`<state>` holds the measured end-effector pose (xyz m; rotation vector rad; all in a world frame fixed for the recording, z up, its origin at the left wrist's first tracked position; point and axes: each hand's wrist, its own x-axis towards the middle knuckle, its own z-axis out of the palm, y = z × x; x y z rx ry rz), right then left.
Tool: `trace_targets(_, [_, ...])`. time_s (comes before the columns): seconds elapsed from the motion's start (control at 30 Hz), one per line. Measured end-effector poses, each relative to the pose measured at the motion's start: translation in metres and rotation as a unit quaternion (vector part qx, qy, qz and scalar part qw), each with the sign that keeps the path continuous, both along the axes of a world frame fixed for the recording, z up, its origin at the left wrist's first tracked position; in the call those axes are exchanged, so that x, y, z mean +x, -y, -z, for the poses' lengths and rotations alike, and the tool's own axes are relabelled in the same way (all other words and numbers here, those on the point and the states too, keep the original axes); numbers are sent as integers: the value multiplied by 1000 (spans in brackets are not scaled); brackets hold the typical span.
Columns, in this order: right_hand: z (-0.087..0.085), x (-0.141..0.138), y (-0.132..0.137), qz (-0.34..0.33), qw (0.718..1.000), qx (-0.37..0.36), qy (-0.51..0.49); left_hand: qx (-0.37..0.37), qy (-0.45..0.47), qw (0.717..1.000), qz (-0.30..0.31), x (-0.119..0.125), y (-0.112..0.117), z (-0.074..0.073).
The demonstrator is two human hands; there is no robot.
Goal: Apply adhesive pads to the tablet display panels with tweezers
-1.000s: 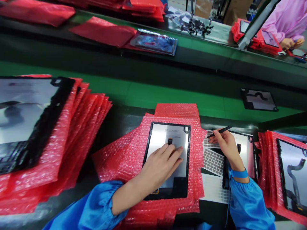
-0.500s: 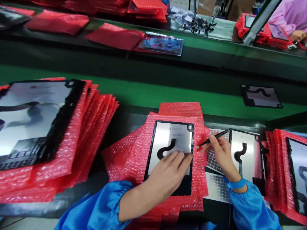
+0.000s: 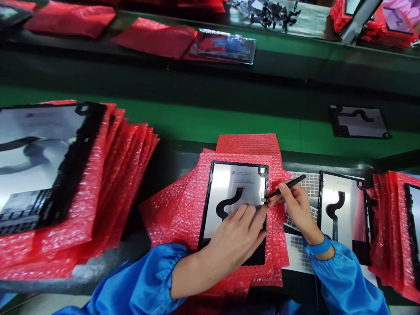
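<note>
A tablet screen (image 3: 223, 181), silver-backed with a black frame and a curved black ribbon cable (image 3: 226, 203), lies on a pile of red bubble-wrap bags (image 3: 183, 218). My left hand (image 3: 238, 232) rests across its lower half, fingers stretched over the panel and touching near the right edge. In my right hand (image 3: 295, 201) is a pair of slim black tweezers (image 3: 288, 183), held like a pen. At their tip, a small pale piece (image 3: 263, 200) sits at the screen's right border. My left hand hides part of the panel and cable.
Right of the pile are white gridded sticker sheets (image 3: 308, 183) and another screen (image 3: 349, 201). Red-bagged stacks stand at the far right (image 3: 390, 218) and left (image 3: 131, 153). A screen (image 3: 359, 121) lies on the green surface. Beyond is a raised shelf with red bags (image 3: 157, 37).
My right hand has brought the tweezers' tip left from beside the screen onto its right border. My left hand's fingers have shifted slightly toward that edge. The view has shifted a little.
</note>
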<state>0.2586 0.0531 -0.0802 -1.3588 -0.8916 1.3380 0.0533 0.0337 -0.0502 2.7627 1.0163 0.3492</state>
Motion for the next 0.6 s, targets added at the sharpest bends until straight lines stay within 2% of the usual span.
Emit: trace_targets(0.6, [-1,-2,3,8,1000,-9,5,-8,9,1000,8,-3,-1,0])
